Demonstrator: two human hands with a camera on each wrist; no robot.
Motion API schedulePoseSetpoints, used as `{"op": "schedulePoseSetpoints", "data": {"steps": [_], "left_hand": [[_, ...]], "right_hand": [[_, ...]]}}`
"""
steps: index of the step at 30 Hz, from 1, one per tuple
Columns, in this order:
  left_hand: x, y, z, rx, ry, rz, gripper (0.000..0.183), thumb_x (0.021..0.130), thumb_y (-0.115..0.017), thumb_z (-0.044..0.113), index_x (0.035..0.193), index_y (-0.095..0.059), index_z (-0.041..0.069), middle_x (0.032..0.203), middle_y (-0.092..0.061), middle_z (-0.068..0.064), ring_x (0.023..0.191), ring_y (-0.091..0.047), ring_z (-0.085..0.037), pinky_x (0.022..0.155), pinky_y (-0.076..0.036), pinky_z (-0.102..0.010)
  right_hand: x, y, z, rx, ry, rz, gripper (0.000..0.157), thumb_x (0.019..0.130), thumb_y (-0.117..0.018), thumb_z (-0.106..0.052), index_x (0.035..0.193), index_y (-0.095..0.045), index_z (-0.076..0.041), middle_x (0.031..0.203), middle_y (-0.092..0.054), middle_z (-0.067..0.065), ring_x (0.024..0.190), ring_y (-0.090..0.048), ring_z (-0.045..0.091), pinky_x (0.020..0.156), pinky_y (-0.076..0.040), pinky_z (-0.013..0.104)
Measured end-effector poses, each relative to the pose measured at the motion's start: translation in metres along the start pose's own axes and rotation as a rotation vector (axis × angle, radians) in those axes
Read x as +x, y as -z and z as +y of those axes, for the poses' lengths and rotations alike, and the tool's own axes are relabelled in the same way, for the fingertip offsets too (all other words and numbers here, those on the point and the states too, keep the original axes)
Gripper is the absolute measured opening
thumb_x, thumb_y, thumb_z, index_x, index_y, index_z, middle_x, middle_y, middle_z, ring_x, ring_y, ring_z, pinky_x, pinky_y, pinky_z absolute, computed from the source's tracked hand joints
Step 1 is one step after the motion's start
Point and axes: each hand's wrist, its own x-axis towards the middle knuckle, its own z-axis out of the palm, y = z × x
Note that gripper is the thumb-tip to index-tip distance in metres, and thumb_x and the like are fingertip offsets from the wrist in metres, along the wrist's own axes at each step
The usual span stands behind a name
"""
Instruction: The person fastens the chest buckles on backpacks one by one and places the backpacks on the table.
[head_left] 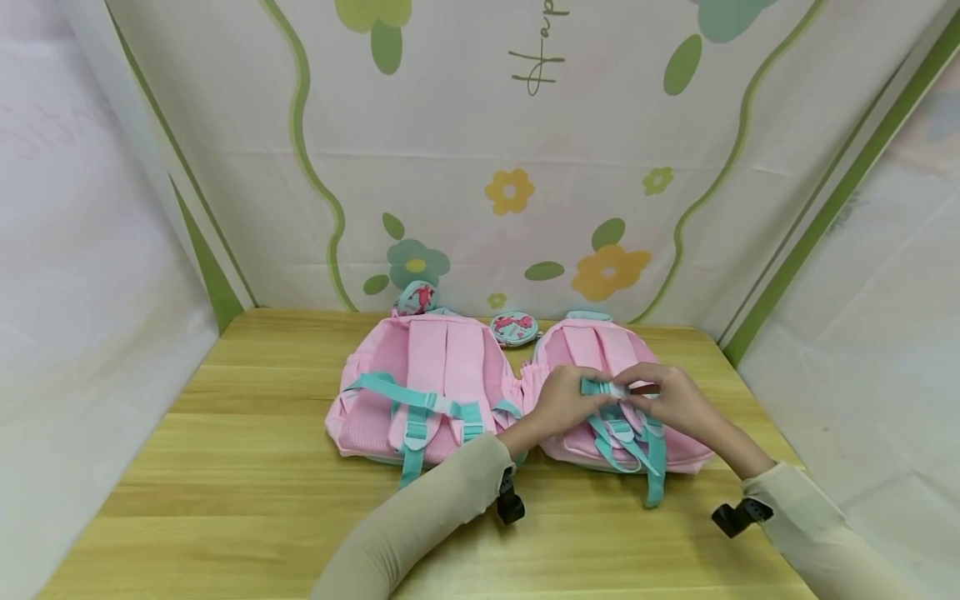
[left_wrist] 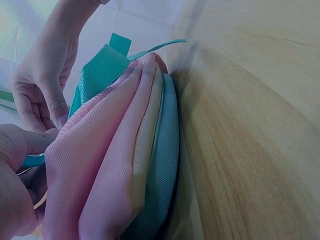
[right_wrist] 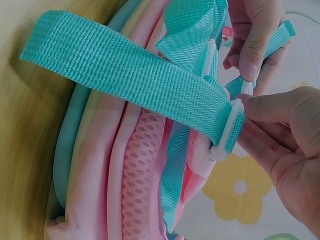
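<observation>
A pink backpack (head_left: 553,350) with teal straps lies on the table's right half, shoulder straps facing up. Over it, my left hand (head_left: 564,400) pinches a teal strap (head_left: 591,387) beside a white plastic buckle (head_left: 618,390). From the other side my right hand (head_left: 672,402) holds the buckle's right end between thumb and fingers. In the right wrist view the white buckle piece (right_wrist: 247,88) shows between both hands' fingertips; whether its halves are joined is hidden. A loose teal strap (right_wrist: 125,80) with a white adjuster (right_wrist: 232,125) hangs by the right hand.
Left of it lies a second pink backpack (head_left: 367,354), a teal strap with a white buckle (head_left: 442,405) across its front. Two small round pouches with pink pictures, one left (head_left: 416,298) and one middle (head_left: 514,327), sit near the wooden table's (head_left: 247,433) back edge, before a flower-printed cloth (head_left: 450,117).
</observation>
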Motion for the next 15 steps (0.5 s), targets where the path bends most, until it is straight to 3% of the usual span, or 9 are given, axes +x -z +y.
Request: {"op": "schedulePoseSetpoints", "data": {"steps": [4, 10, 15], "left_hand": [[0.000, 0.002, 0.002, 0.035, 0.001, -0.012, 0.029, 0.091, -0.077, 0.018, 0.119, -0.076, 0.009, 0.114, -0.077, -0.006, 0.058, -0.060, 0.006, 0.066, -0.052, -0.010], [0.001, 0.007, 0.005, 0.181, -0.029, -0.022, 0.031, 0.091, -0.078, 0.024, 0.120, -0.076, 0.013, 0.118, -0.077, 0.001, 0.098, -0.069, -0.001, 0.087, -0.051, -0.013], [0.002, 0.011, 0.007, 0.287, -0.048, -0.030, 0.031, 0.091, -0.077, 0.029, 0.120, -0.077, 0.016, 0.118, -0.077, 0.003, 0.108, -0.070, -0.005, 0.086, -0.053, -0.015]], "right_hand": [[-0.001, 0.000, 0.001, -0.025, 0.031, 0.010, 0.034, 0.076, -0.079, 0.016, 0.106, -0.075, -0.002, 0.101, -0.076, 0.013, 0.091, -0.073, 0.028, 0.072, -0.063, 0.034], [-0.002, 0.001, 0.002, -0.114, 0.083, 0.030, 0.037, 0.072, -0.080, 0.018, 0.103, -0.075, -0.002, 0.099, -0.076, 0.010, 0.087, -0.072, 0.026, 0.069, -0.062, 0.035], [-0.002, 0.002, 0.003, -0.171, 0.108, 0.043, 0.036, 0.070, -0.081, 0.018, 0.100, -0.075, -0.002, 0.095, -0.076, 0.009, 0.083, -0.071, 0.025, 0.067, -0.061, 0.036]]}}
